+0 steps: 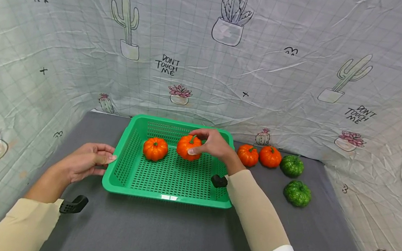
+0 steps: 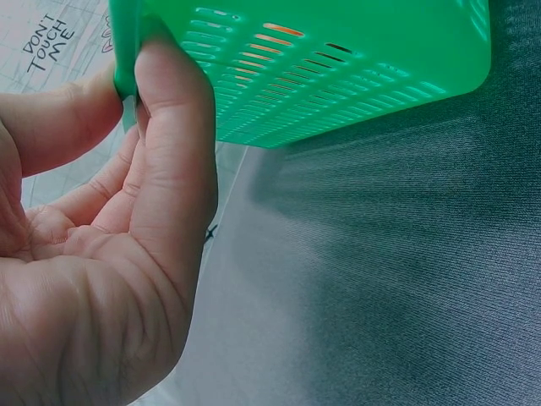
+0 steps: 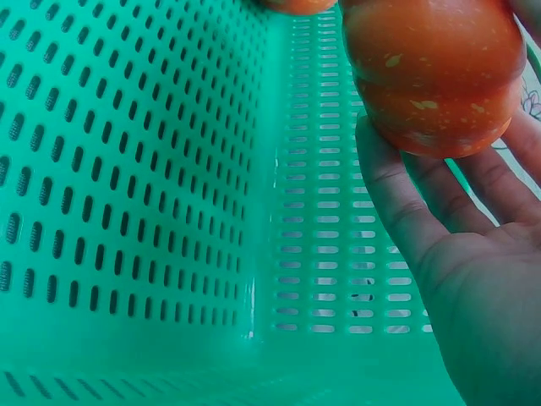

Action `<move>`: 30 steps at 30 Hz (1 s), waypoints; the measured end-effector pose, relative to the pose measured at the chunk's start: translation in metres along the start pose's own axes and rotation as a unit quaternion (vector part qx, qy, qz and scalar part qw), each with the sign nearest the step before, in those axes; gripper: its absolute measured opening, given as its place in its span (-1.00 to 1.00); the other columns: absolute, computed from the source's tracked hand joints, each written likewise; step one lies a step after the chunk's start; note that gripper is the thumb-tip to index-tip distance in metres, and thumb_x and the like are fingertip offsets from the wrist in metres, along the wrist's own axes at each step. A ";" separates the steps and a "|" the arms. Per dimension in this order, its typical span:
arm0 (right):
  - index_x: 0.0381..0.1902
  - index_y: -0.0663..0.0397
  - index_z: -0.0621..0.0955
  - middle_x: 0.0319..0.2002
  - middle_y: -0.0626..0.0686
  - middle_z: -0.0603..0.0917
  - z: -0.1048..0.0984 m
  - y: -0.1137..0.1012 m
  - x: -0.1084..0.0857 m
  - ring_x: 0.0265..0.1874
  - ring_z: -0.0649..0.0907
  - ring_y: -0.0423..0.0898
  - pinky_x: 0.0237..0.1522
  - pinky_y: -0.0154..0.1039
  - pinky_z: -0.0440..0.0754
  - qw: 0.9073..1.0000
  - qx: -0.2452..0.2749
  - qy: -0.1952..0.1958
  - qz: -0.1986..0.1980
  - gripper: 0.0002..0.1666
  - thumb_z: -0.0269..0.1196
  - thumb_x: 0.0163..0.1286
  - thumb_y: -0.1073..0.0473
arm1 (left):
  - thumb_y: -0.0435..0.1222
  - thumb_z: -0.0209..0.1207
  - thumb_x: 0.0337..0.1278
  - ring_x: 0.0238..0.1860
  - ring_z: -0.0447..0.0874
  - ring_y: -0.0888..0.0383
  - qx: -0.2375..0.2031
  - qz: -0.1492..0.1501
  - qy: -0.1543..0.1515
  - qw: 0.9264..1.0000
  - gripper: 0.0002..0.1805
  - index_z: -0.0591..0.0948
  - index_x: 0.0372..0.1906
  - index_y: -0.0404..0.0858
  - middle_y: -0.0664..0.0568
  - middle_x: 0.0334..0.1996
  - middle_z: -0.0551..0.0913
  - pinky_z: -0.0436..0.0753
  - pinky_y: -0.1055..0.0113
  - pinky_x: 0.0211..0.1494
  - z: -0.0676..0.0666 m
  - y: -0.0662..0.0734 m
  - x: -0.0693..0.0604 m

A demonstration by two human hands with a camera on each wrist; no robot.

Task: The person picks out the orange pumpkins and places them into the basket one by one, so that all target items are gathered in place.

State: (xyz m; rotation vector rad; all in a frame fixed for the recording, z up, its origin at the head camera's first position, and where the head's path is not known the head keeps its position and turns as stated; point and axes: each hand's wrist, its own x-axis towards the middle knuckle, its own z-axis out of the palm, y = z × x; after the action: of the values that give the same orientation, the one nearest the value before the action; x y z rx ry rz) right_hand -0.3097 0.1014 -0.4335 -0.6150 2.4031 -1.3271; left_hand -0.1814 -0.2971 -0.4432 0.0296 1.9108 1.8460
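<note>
On the grey table [image 1: 136, 234], a green basket [image 1: 196, 201] is set. The basket's left rim is pinched between thumb and forefinger by the left hand [image 1: 87, 161]; it should be steadied without being lifted. Over the basket's floor, the held pumpkin [image 1: 185, 146], orange, is gripped between thumb and curved fingers by the right hand [image 1: 215, 144]; whether the floor is touched cannot be told. It should be moved slowly, so that the other pumpkin [image 1: 155, 149], further left inside the basket, is not knocked.
</note>
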 end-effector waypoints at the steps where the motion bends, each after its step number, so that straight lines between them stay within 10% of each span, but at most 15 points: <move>1: 0.28 0.00 0.66 0.19 0.10 0.72 0.000 0.000 0.000 0.07 0.63 0.04 0.05 -0.14 0.68 1.000 0.002 0.000 0.002 -0.25 0.64 0.10 0.13 | -0.34 0.18 0.51 -0.16 0.82 0.22 0.000 0.000 0.000 1.000 -0.75 0.49 0.11 -0.36 0.12 -0.20 0.77 0.83 0.21 -0.07 0.000 0.000 0.000; 30: 0.31 -0.01 0.63 0.23 0.12 0.70 0.005 -0.001 0.007 0.22 0.62 0.07 0.28 0.02 0.64 0.999 -0.016 0.003 0.028 -0.24 0.62 0.14 0.15 | -0.33 0.18 0.51 -0.15 0.83 0.22 0.005 0.000 0.000 1.000 -0.72 0.49 0.14 -0.39 0.13 -0.19 0.79 0.83 0.22 -0.08 0.001 0.001 0.000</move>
State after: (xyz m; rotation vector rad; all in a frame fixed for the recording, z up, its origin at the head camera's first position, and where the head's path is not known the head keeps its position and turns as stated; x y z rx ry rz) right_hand -0.3130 0.0938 -0.4359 -0.5478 2.4319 -1.2718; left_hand -0.1816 -0.2960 -0.4424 0.0342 1.9194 1.8368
